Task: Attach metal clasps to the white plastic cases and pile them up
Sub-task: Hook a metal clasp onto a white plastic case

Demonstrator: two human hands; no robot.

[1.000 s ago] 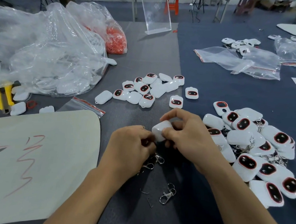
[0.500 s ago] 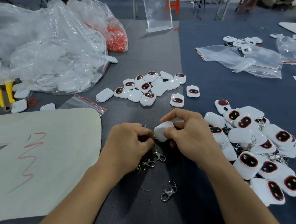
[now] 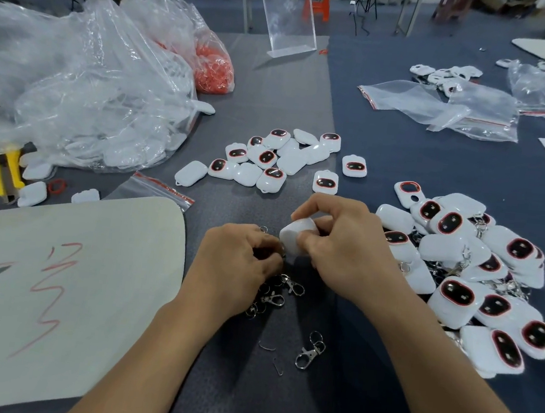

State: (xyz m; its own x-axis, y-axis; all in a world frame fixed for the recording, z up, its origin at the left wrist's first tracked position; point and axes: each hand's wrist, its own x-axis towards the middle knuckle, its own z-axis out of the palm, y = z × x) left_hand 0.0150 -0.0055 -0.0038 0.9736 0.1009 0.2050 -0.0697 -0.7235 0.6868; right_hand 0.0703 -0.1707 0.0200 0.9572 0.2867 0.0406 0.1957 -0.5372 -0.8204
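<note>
My right hand (image 3: 344, 247) grips a white plastic case (image 3: 294, 237) at the middle of the table. My left hand (image 3: 234, 266) is curled right against the case's left end, pinching a metal clasp that is mostly hidden by the fingers. Under my left hand lie several loose clasps (image 3: 280, 291), and one more clasp (image 3: 309, 353) sits nearer to me. A pile of cases with clasps (image 3: 469, 270) fills the right side. A group of cases without clasps (image 3: 276, 159) lies beyond my hands.
A big clear bag of white cases (image 3: 84, 92) and a bag of orange rings (image 3: 212, 65) sit at the left. A white board with red marks (image 3: 54, 284) lies at front left. Yellow pliers (image 3: 6, 168), empty zip bags (image 3: 443, 106) and a clear stand (image 3: 291, 16) are around.
Both hands stay together at the same spot. The case in my right hand has tilted slightly while my left fingers work at its end.
</note>
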